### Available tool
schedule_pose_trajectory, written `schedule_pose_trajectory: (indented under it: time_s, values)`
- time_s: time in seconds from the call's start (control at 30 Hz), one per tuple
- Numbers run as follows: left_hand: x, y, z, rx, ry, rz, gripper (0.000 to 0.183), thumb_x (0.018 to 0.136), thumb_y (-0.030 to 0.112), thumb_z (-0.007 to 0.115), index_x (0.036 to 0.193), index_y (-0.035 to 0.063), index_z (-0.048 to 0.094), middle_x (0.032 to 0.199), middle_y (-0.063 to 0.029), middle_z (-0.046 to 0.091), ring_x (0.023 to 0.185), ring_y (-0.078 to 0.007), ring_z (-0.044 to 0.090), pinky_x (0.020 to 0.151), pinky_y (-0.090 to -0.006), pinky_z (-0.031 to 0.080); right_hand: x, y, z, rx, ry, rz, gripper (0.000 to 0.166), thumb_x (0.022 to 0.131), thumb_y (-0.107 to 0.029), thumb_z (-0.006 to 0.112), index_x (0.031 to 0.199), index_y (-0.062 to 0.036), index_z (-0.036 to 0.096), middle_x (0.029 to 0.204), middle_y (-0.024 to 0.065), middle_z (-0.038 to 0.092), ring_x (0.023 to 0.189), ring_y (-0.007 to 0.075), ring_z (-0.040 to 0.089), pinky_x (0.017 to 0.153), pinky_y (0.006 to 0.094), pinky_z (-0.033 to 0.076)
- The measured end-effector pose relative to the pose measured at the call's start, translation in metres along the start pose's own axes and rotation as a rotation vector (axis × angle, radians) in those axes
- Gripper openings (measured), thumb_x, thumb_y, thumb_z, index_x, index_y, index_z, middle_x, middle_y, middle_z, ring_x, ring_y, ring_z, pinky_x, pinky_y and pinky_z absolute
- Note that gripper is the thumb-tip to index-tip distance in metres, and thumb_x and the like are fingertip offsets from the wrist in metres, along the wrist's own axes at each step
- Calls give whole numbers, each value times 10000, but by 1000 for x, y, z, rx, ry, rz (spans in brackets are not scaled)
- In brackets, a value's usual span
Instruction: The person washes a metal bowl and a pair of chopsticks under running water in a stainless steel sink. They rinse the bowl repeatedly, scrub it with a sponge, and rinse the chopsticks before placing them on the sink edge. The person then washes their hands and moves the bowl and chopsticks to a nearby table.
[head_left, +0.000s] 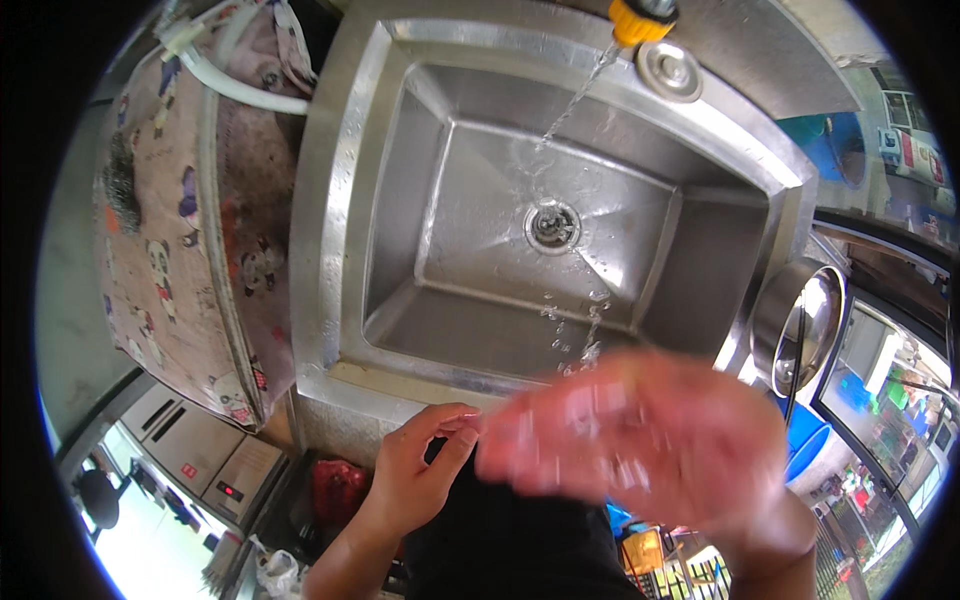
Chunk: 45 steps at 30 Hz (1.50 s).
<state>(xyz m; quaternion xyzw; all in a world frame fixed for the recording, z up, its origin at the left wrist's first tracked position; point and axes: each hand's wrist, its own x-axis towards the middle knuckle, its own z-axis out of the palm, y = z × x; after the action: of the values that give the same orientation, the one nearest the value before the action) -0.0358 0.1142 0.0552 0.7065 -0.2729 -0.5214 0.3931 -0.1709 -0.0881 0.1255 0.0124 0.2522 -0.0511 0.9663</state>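
Note:
My right hand (630, 442) is held palm up in front of the sink's near edge, wet and blurred, with nothing in it. Its fingers point left. Beside their tips, my left hand (420, 465) is loosely curled, a small gap between thumb and fingers; I see no object there. Before me is a stainless steel sink (322, 247). Water (577, 94) runs from a yellow tap fitting (641, 22) into the basin, and drops hang in the air above the drain (553, 226) and near my right hand.
A round metal drain cover (669, 71) sits on the far rim. Left of the sink stands a stained panda-print fabric cover (165, 240) with a steel wool scrubber (124, 184) on it and a white hose (240, 90) across its top. A steel pot (799, 326) stands at the right.

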Motion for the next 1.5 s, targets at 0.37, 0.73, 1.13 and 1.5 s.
schedule_pose_trajectory:
  time_s: [0.37, 0.73, 1.13, 1.5]
  values:
    - [5, -10, 2, -192, -97, -222, 216, 941, 9, 542, 1152, -23, 570, 1005, -114, 659, 992, -168, 624, 905, -302, 475, -16, 29, 23, -33, -63, 27, 397, 987, -217, 397, 1245, 59, 518, 1177, 207, 598, 1148, 299, 556, 1004, 403, 424]
    - [4, -15, 12, -210, -57, -190, 195, 952, 28, 534, 1137, -27, 567, 1010, -114, 646, 965, -179, 629, 889, -316, 487, -5, 35, 11, -206, -343, -223, 376, 986, -212, 422, 1242, 46, 518, 1132, 218, 609, 1080, 297, 593, 937, 382, 467]
    - [52, -8, 20, -475, -102, -127, 201, 955, 101, 552, 1117, -9, 597, 1009, -94, 657, 959, -153, 621, 877, -291, 486, 3, -29, -41, -487, 462, -518, 264, 925, -107, 612, 1153, 22, 574, 1042, 164, 650, 888, 193, 653, 771, 269, 521]
    - [292, 88, 67, -1108, 60, 25, 230, 954, 175, 554, 946, -55, 569, 918, -137, 610, 861, -225, 616, 816, -297, 526, 20, -92, 40, -1942, 698, -1267, 178, 925, -138, 565, 914, 34, 608, 803, 207, 622, 726, 369, 628, 682, 414, 497]
